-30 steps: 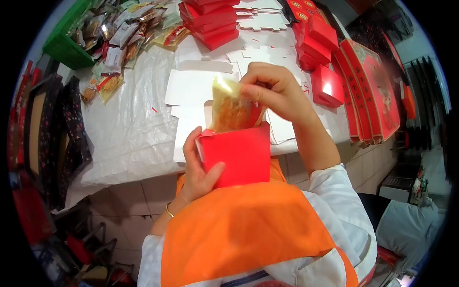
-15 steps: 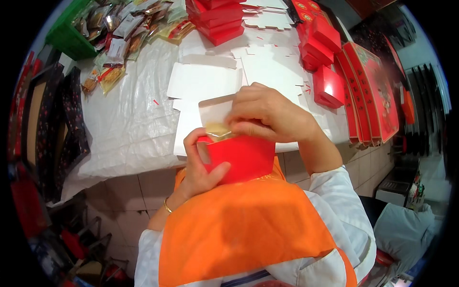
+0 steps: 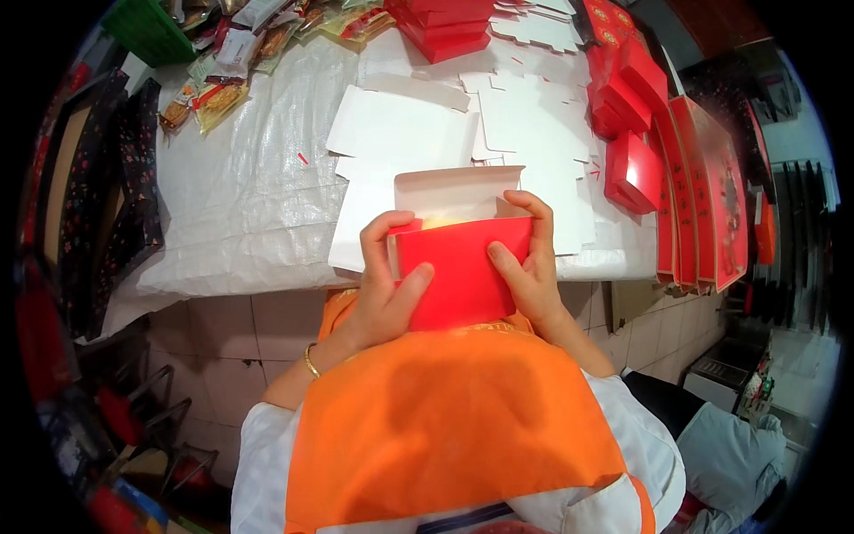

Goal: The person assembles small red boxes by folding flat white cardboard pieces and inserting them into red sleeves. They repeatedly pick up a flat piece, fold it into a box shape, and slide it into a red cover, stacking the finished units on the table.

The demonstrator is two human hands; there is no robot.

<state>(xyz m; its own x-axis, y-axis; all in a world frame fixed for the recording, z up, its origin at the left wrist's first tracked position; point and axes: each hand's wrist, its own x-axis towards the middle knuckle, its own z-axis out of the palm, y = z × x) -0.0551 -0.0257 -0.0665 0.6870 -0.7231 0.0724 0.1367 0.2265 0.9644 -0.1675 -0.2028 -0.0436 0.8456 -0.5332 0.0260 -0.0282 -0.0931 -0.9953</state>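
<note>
A red cardboard box [image 3: 463,280] is held upright between my two hands, just in front of my orange apron. Its lid flap stands up at the back, showing a pale inner side. Something yellowish [image 3: 442,222] peeks over the front edge inside; most of it is hidden. My left hand [image 3: 389,280] grips the left side, thumb on the red front. On the other side my right hand [image 3: 531,262] clasps the right edge, its thumb also on the front and its fingers by the side flap.
Flat white cardboard blanks [image 3: 525,116] lie on the table beyond the box. Red boxes are stacked at the back [image 3: 440,31] and right [image 3: 633,169], beside large red flat boxes [image 3: 707,191]. Wrapped packets [image 3: 220,102] lie near a green crate [image 3: 147,31]; dark floral boxes [image 3: 129,178] stand left.
My right hand has left the box's opening, where it was over the wrapped item, and now holds the right side. The yellowish item sits lower. The view has shifted slightly.
</note>
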